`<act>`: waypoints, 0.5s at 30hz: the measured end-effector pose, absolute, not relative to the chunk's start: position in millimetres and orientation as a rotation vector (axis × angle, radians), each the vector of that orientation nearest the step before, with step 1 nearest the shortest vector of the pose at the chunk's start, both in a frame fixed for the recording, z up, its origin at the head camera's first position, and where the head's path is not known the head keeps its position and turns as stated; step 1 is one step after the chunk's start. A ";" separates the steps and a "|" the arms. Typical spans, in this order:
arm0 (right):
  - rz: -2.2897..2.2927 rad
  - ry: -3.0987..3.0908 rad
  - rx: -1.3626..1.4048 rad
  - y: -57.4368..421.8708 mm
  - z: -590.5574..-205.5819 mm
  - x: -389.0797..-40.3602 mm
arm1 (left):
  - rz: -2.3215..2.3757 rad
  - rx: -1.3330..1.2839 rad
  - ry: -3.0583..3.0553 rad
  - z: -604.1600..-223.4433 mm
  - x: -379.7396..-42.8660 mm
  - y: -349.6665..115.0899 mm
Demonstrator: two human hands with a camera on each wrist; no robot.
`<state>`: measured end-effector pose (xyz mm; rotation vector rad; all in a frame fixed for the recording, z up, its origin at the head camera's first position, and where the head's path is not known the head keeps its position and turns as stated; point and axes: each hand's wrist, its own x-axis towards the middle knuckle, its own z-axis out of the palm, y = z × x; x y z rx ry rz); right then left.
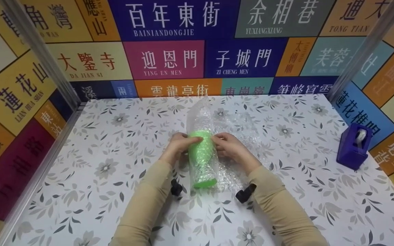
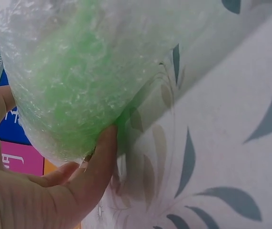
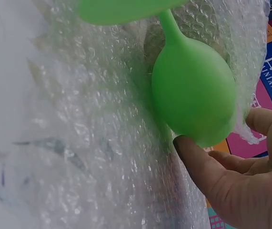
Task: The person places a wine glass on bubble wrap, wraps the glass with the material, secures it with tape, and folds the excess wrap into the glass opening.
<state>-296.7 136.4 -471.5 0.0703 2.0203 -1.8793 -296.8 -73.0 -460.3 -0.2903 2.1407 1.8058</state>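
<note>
A green goblet [image 1: 202, 150] lies on its side on the table, its foot toward me and its bowl away. Bubble wrap [image 1: 198, 118] covers its upper side and spreads out flat to the right. My left hand [image 1: 177, 147] grips the bowl from the left through the wrap, thumb on top. From the right, my right hand [image 1: 232, 149] holds the bowl near its rim. The right wrist view shows the goblet's bare bowl [image 3: 193, 90], stem and part of the foot beside the wrap. In the left wrist view, the wrap blurs the green bowl [image 2: 74, 90].
A purple tape dispenser [image 1: 353, 146] with a roll of clear tape stands at the table's right edge. The table [image 1: 80, 191] has a floral cover. Panels with Chinese lettering [image 1: 169, 58] rise behind and at both sides.
</note>
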 end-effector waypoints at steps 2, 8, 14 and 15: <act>-1.869 2.094 0.032 138.4 -470.0 -295.7 | 1.810 -0.290 2.139 -459.9 -296.3 -72.7; -1.656 2.609 -0.303 146.2 -463.2 -290.2 | 1.815 -0.280 2.156 -460.2 -297.0 -71.1; -1.428 2.967 -0.732 151.7 -457.7 -280.6 | 1.862 -0.285 2.107 -461.4 -298.5 -69.7; -1.386 3.008 -0.803 152.1 -458.2 -279.5 | 1.866 -0.286 2.102 -461.6 -298.7 -69.4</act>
